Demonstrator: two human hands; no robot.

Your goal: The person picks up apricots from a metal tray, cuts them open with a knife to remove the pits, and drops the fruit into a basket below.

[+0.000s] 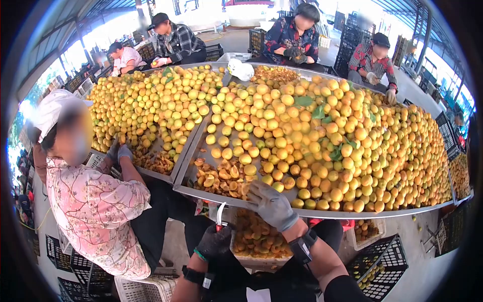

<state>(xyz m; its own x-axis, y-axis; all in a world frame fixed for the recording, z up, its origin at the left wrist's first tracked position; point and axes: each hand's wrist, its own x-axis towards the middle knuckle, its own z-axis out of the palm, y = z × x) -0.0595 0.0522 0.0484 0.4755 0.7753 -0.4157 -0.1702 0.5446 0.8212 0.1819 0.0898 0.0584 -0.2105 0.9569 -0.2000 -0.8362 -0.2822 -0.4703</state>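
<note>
My left hand (pixel 214 242), in a black glove, is closed around the red handle of a small curved knife (pixel 221 212), its pale blade pointing up just below the tray's edge. My right hand (pixel 271 205), in a grey glove, reaches over the metal rim of the tray (pixel 236 201). Its fingers are stretched toward a pile of cut apricot halves (pixel 219 178); no fruit shows in them. Whole yellow apricots (pixel 322 151) are heaped beyond and to the right of this hand. Under the rim, between my arms, sits a crate of halved apricots (pixel 256 234).
To my left, a person in a pink floral shirt (pixel 95 211) works at the adjoining tray section. Several other people sit along the far side. Black plastic crates (pixel 380 269) stand on the floor at right, and a white crate (pixel 143 288) stands at lower left.
</note>
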